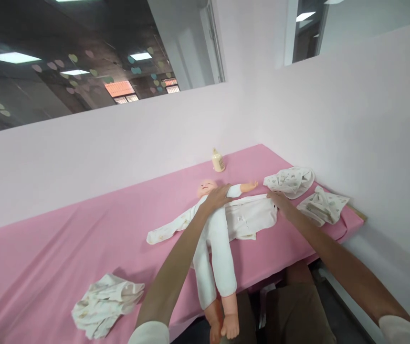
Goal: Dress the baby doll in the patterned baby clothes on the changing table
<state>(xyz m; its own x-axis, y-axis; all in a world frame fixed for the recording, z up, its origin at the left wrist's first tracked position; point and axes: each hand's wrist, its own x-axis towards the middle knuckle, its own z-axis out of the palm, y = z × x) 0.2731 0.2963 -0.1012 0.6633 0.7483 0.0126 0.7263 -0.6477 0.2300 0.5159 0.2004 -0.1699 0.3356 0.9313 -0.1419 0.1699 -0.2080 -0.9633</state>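
Head view: the left hand (218, 197) lies on the chest of the doll (219, 243); I cannot tell if its fingers grip anything. The right hand (277, 198) pinches the far edge of a white shirt (250, 216), spread flat beside the doll. The doll lies on its back on a pink cover (57, 243), its two bare feet poking past the near edge. It has white clothes on. One arm is in a long white sleeve (165, 231) with little yellowish pictures; the other arm's small hand is bare. Past the doll's head stands one cream bottle (218, 163). Off to the doll's right-hand side of the view are two spotty cloths (289, 181). One crumpled cloth (106, 303) sits left of the doll's legs.
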